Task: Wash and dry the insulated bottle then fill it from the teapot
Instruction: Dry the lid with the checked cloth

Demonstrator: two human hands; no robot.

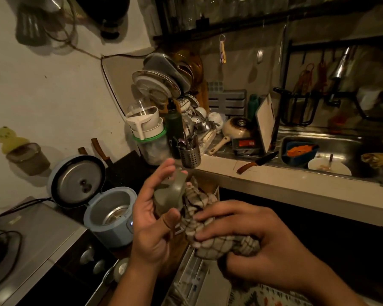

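Observation:
My left hand (152, 214) holds a small olive-green bottle part with a loop handle (173, 193), which looks like the lid, between thumb and fingers in front of me. My right hand (252, 237) grips a bunched checked cloth (210, 230) pressed against that green part. A dark green insulated bottle (174, 127) with a black cap stands upright on the counter corner, beside the cutlery holder. I see no teapot that I can name with certainty.
An open blue rice cooker (107, 214) sits at the left by a stove (20, 241). A full dish rack (170, 85), a metal cutlery holder (189, 156), a knife (258, 162) and a sink (325, 155) with dirty bowls line the counter.

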